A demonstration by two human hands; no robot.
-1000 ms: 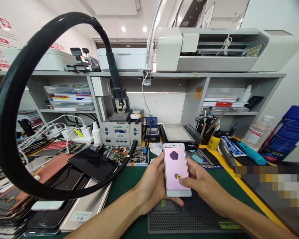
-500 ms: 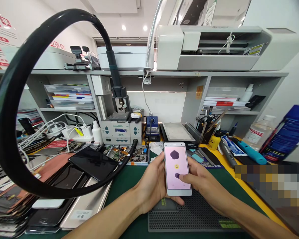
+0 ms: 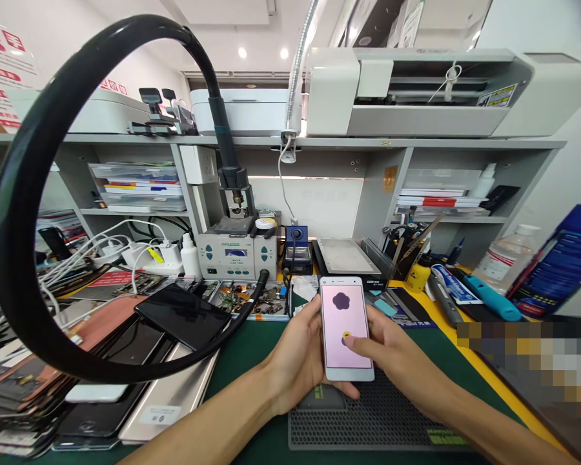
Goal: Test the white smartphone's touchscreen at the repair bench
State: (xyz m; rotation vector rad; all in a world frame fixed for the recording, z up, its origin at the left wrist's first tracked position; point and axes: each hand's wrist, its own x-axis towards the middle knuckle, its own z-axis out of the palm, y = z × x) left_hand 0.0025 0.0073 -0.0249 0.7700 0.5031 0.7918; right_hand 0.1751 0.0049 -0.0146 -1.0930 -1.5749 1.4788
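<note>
A white smartphone [image 3: 347, 323] is held upright over the work mat, its lit pink screen facing me. On the screen are a dark flower-like shape and a small yellow spot low down. My left hand [image 3: 300, 358] grips the phone's left edge, with fingers reaching behind and below it. My right hand [image 3: 385, 342] is closed around the right edge, and its thumb touches the lower part of the screen. The fingers behind the phone are mostly hidden. Below both hands lies a grey honeycomb pad [image 3: 368, 423].
A thick black hose [image 3: 14, 213] loops on the left, joined to a rework station [image 3: 237, 255]. Stacked phones and tablets [image 3: 111, 407] fill the left side. A flat plate device [image 3: 348, 256] stands behind the phone. Tools, a yellow bottle [image 3: 416, 276] and a clear bottle [image 3: 506, 258] line the right.
The yellow spot on the phone's screen has moved down to beside my right thumb, and the small labels at the bottom are gone. Both hands keep their hold.
</note>
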